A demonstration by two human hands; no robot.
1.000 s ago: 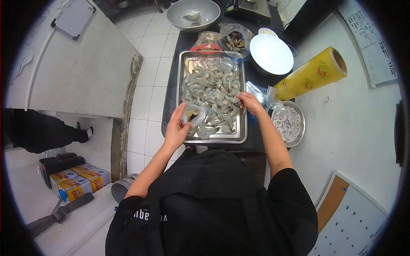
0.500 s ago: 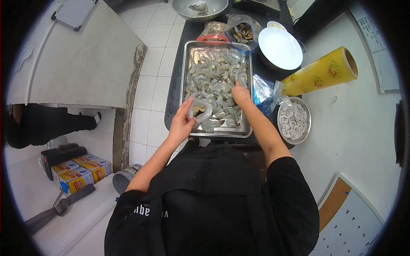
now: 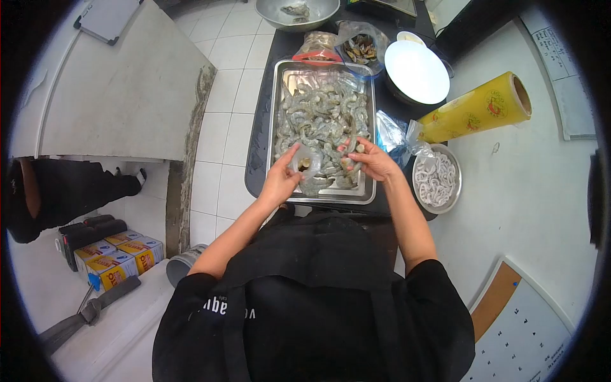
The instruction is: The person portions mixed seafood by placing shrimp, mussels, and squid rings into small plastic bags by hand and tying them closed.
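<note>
A metal tray [image 3: 277, 95] on the black table holds a heap of raw grey shrimp [image 3: 318, 114]. Over its near left part, my left hand [image 3: 282, 179] is closed on a small clear plastic bag [image 3: 308, 151], whose mouth gapes and shows some yellowish and dark pieces inside. To the right of the bag, my right hand [image 3: 375, 160] pinches shrimp [image 3: 352, 148] between the fingers, raised a little above the heap. How many shrimp it holds I cannot tell.
Beyond the tray are a bag of mussels [image 3: 361, 49], a red-rimmed bag [image 3: 317, 49] and a metal bowl [image 3: 298, 14]. At right stand a white plate [image 3: 417, 72], a yellow film roll [image 3: 474, 109] and a bowl of pale rings [image 3: 436, 179]. Another person [image 3: 70, 184] is at far left.
My right hand has lifted out of the heap with shrimp and come nearer the bag. My left hand and the bag have shifted slightly right.
</note>
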